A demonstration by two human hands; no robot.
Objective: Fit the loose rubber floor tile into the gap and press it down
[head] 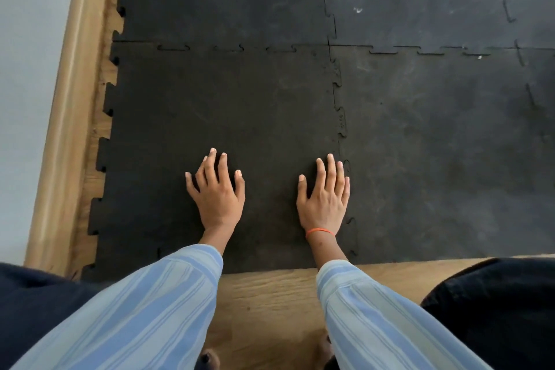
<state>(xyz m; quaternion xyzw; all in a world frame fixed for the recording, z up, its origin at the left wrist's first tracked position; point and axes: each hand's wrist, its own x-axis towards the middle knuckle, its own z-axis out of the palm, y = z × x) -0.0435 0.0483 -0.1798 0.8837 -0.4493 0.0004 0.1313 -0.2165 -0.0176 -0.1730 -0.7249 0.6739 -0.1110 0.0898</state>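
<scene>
On the tile (222,105), near its front edge, left hand (217,192) and right hand (326,198) lie flat, fingers spread, apparently pressing its seams home.

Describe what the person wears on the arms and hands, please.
Both arms wear long sleeves of light blue cloth with paler grey-blue lengthwise stripes, the left sleeve and the right sleeve alike. The left hand is bare, with no ring or band visible. At the wrist of the right hand sits a thin orange band.

Black rubber tile (222,117) lay flat in the gap, toothed edges interlocked at 12 and 3 o'clock.
</scene>
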